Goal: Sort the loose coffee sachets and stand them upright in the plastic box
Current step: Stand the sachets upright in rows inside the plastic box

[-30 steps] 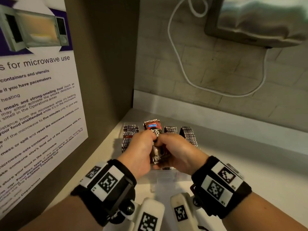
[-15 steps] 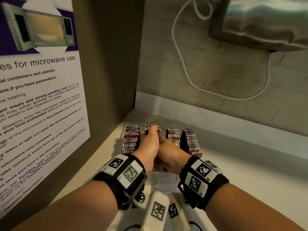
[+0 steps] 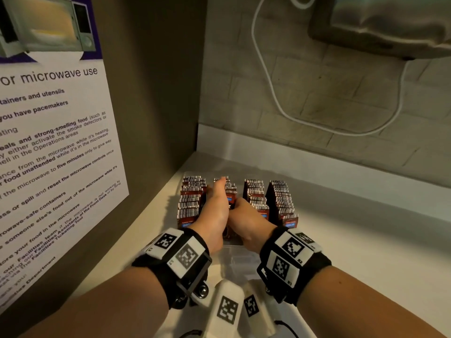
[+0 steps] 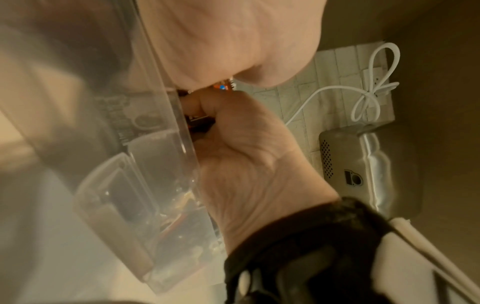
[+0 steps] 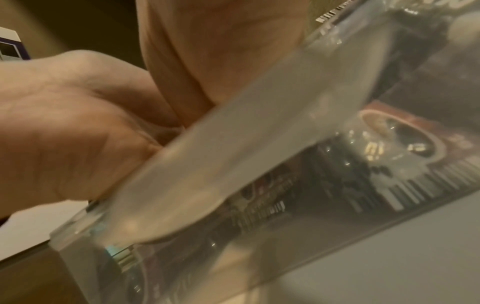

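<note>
Her left hand point(image 3: 216, 215) lies edge-up in the second row of sachets, its fingers stretched straight toward the back wall, the thumb along the top pressing the packets flat; it grips nothing. The right hand point(image 3: 246, 222) sits beside it, touching, its fingers curled down round a few brown-and-red foil coffee sachets point(image 4: 200, 123) in that same row. The sachets point(image 3: 280, 201) stand upright, long axis vertical and barcoded top edges point(image 3: 192, 186) up, in four rows running front to back inside the clear rectangular plastic box point(image 4: 166, 115). The box rests on the pale counter point(image 3: 353, 240) in the corner, beside the wall bearing a white microwave-use poster point(image 3: 53, 147). A white cable point(image 3: 268, 76) loops over the tiles behind.
</note>
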